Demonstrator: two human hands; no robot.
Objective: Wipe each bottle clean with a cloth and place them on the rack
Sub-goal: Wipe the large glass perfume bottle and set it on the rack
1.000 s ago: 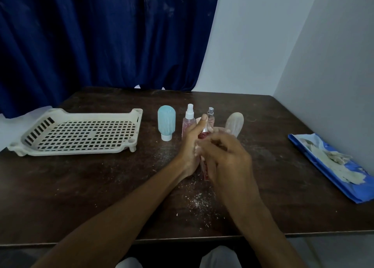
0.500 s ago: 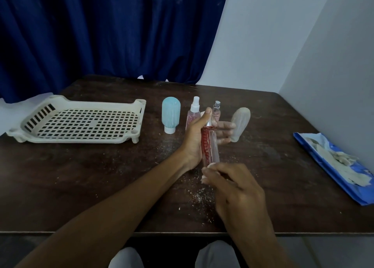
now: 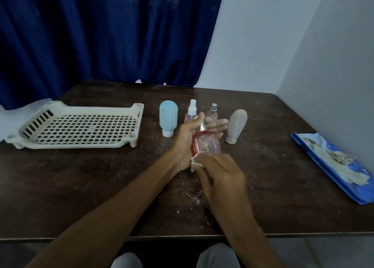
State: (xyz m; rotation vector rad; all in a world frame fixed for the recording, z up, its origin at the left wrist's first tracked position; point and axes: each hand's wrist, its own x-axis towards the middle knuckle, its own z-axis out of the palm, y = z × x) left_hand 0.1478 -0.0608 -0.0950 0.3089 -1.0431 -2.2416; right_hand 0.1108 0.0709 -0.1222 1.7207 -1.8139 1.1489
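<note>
Left hand (image 3: pixel 186 140) grasps the red bottle (image 3: pixel 206 144), thumb across the neck, fingers reaching out behind the body, cap end pointing away from us. Right hand (image 3: pixel 220 176) is closed over a white cloth (image 3: pixel 196 163) and presses it to the bottle's near end, just in front of the left palm.

Half a second ago we saw this bottle edge-on, as a narrow strip. It now shows its broad flat face, so we judge it was turned in the left hand to offer the cloth a fresh side. A second ago the right hand covered the upper part; it now sits at the base. We read this as wiping under way, not finished.

Just beyond the left fingers stand the blue bottle (image 3: pixel 168 118), pink spray bottle (image 3: pixel 191 113), small clear spray bottle (image 3: pixel 212 115) and grey bottle (image 3: pixel 236 126). No bottle has reached the rack (image 3: pixel 81 126), well to the left of the left hand. A blue packet (image 3: pixel 332 166) lies far to the right of the right hand.
</note>
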